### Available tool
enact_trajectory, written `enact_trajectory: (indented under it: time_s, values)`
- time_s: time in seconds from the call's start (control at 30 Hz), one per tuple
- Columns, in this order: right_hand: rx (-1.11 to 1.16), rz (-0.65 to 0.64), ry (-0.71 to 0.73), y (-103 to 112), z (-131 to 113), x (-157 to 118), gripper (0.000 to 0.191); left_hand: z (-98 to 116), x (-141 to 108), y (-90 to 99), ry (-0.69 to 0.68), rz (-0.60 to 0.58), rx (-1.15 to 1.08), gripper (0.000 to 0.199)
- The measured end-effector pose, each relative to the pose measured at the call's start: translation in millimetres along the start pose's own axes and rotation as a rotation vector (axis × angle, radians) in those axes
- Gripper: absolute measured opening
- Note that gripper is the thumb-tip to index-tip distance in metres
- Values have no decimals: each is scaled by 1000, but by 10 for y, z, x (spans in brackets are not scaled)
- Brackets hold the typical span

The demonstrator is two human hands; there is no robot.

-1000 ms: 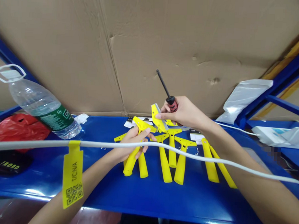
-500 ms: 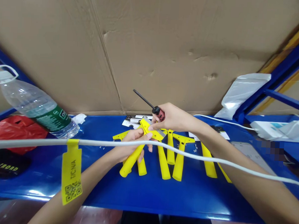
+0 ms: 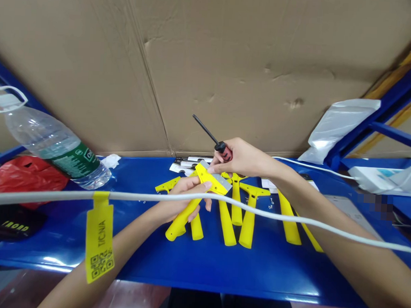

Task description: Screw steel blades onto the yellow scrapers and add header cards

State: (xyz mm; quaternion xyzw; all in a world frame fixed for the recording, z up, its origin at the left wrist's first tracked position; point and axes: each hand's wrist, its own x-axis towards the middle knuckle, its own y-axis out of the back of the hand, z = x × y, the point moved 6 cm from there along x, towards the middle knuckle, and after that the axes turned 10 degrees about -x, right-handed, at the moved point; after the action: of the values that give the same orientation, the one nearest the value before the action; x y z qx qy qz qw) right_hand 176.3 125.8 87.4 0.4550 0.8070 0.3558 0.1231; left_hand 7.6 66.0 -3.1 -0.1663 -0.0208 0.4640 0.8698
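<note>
My left hand (image 3: pixel 187 194) is closed around a yellow scraper (image 3: pixel 184 217), its head tilted up and away, with a grey metal blade (image 3: pixel 221 178) along the head's far edge. In my right hand (image 3: pixel 241 158) is a screwdriver (image 3: pixel 222 151) with a red and black handle, its dark shaft pointing up and left, away from the scraper. The right fingertips touch the scraper head near the blade. Several more yellow scrapers (image 3: pixel 248 220) lie on the blue table (image 3: pixel 185 272) around and behind my hands. Part of the held scraper's handle is covered by my left fingers.
A white cable (image 3: pixel 271 214) with a yellow tag (image 3: pixel 99 245) crosses in front of my arms. At left lie a water bottle (image 3: pixel 57 141) and a red bag (image 3: pixel 21 179). A cardboard wall (image 3: pixel 196 71) stands behind. A phone-like flat object (image 3: pixel 350 214) is partly behind my right forearm.
The view has shifted slightly. The right hand and screwdriver sit a little further right and higher, and more of the metal blade shows along the scraper head. Both hands keep their hold.
</note>
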Motion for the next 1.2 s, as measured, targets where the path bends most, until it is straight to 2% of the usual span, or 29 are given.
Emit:
enact_trajectory:
  time_s: [0.27,0.73,0.9,1.2]
  values:
    - [114,37,16,-44,39,30,49,-10,2,-11,-5,-1,-41,44]
    - [155,44,14,-44,-15,7,50,-27,-10,-25,-31,0,-66,41]
    - [182,38,5,-44,-45,0,57,-41,-12,-24,-31,-7,-66,41]
    - [188,28,-13,20,-101,-41,60,31,-44,-68,-73,9,-38,42]
